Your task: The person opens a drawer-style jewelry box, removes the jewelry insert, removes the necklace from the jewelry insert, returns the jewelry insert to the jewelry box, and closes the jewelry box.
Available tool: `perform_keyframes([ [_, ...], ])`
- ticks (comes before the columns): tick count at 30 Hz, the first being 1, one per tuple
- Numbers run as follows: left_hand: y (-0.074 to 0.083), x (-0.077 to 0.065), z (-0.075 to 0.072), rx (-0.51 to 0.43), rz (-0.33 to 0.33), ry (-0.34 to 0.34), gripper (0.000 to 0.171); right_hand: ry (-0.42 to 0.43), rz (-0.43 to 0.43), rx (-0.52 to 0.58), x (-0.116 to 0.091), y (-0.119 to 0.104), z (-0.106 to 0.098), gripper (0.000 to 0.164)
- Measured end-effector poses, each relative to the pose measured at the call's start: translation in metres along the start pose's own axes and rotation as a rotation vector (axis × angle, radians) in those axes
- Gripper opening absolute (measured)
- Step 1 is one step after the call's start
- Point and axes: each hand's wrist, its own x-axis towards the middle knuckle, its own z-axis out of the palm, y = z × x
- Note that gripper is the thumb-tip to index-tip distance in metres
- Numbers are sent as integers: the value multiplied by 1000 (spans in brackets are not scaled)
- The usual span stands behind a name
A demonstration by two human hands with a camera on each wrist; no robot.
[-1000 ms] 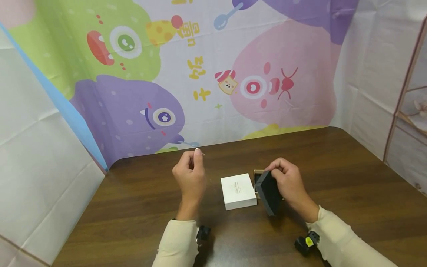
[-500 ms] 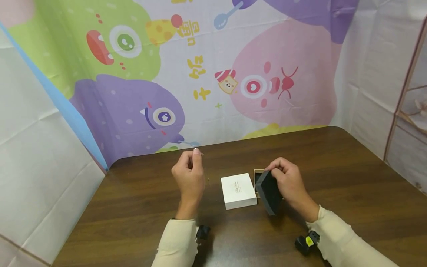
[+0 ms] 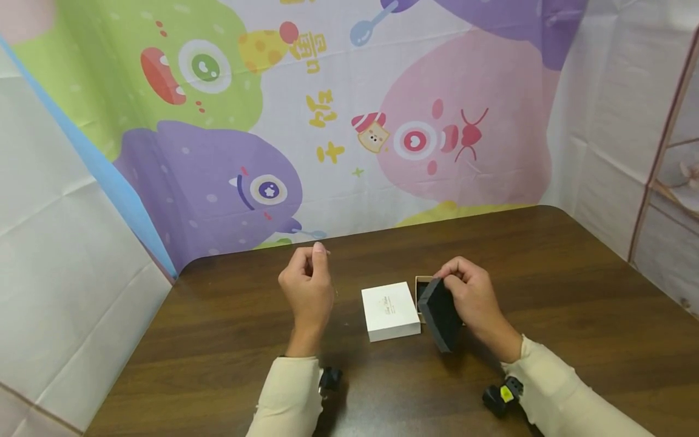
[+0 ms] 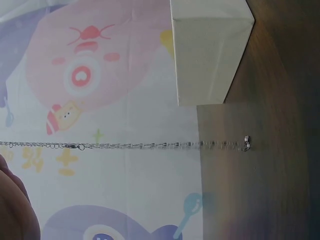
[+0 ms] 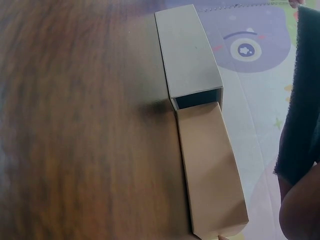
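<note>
The left hand (image 3: 308, 285) pinches a fine silver metal chain (image 4: 140, 146) high, I'd guess so it hangs untangled, left of the white square box (image 3: 390, 311). The right hand (image 3: 474, 292) grips a square charcoal foam pad (image 3: 438, 315), tilted by an open tan box (image 5: 210, 165); the 2 boxes sit together on the brown wooden bench (image 3: 218, 352).

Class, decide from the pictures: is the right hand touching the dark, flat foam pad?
Touching. The head view shows the right hand pinching the dark, flat foam pad at its upper edge.
</note>
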Motion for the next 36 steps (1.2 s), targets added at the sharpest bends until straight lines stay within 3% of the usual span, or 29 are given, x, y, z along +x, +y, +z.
perform_keyframes([
  [12, -3, -4, -3, 55, -1, -6, 30, -19, 12, -22, -4, 1, 0, 17],
  [36, -11, -6, -1, 57, -28, -22, 37, -20, -2, -22, 0, 0, -1, 17],
])
